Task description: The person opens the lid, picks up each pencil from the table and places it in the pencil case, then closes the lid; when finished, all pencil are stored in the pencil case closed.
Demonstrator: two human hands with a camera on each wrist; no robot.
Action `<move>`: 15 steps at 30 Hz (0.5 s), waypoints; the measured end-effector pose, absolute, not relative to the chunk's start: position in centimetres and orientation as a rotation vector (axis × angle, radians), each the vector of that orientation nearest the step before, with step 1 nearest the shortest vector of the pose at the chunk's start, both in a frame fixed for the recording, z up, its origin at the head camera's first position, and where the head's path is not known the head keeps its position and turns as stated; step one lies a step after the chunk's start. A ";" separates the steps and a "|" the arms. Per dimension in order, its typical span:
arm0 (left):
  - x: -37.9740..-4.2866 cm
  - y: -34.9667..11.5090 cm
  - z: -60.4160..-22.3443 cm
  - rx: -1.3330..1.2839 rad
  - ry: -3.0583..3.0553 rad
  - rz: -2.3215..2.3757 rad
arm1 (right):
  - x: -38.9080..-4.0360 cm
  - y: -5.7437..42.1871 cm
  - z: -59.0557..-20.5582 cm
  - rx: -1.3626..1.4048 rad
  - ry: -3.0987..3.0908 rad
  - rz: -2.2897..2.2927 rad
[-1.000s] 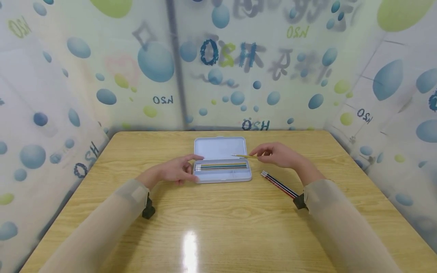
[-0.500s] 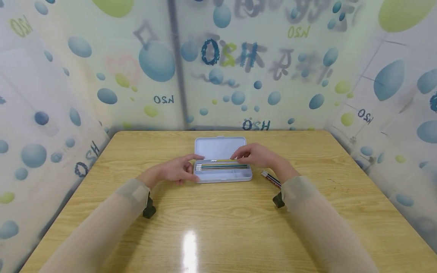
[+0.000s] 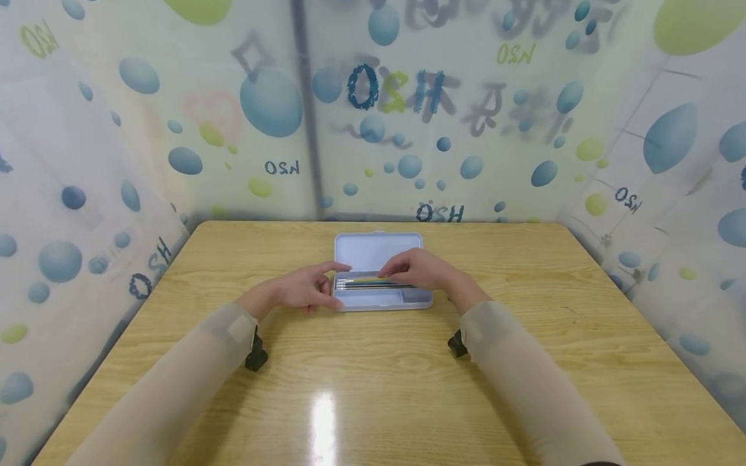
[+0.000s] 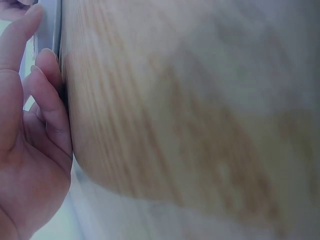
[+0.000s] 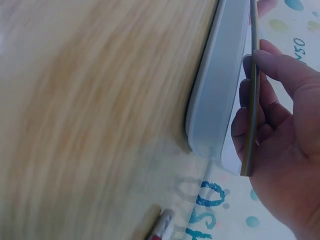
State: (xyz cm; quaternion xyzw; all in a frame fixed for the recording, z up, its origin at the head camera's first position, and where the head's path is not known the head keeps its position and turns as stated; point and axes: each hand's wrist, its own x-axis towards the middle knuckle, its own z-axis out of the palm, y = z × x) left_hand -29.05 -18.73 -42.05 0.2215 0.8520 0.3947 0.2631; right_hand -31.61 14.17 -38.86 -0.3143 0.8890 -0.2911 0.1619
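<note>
The fingers (image 5: 275, 62) of the right hand (image 3: 422, 268) pinched a yellow pencil (image 5: 254, 90) between thumb and forefinger, its length running back along the palm. A second earlier that pencil was held near the right end of the open pencil case (image 3: 367, 297), over the edge of the lid (image 3: 377, 251); now it had come across to the back compartment of the case, roughly in line with the other pencils (image 3: 361, 285) lying there. That suggested that bringing it over was done and setting it in place was close to finished, though whether it touched the pencils beneath could not be told. The left hand (image 3: 303, 287) stayed at the left end of the case, thumb at the near corner and forefinger at the hinge corner, the two spread apart, apparently steadying it. The front part of the case showed a bare floor. On the desk (image 3: 373, 375), just beyond the right end of the case, a loose pencil's end (image 5: 162, 226) showed in the right wrist view; from the head, the right forearm mostly hid that spot.
</note>
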 end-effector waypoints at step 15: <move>-29.0 -18.6 -42.1 0.604 2.309 1.064 | -31.8 12.4 -39.5 -0.907 2.475 -0.857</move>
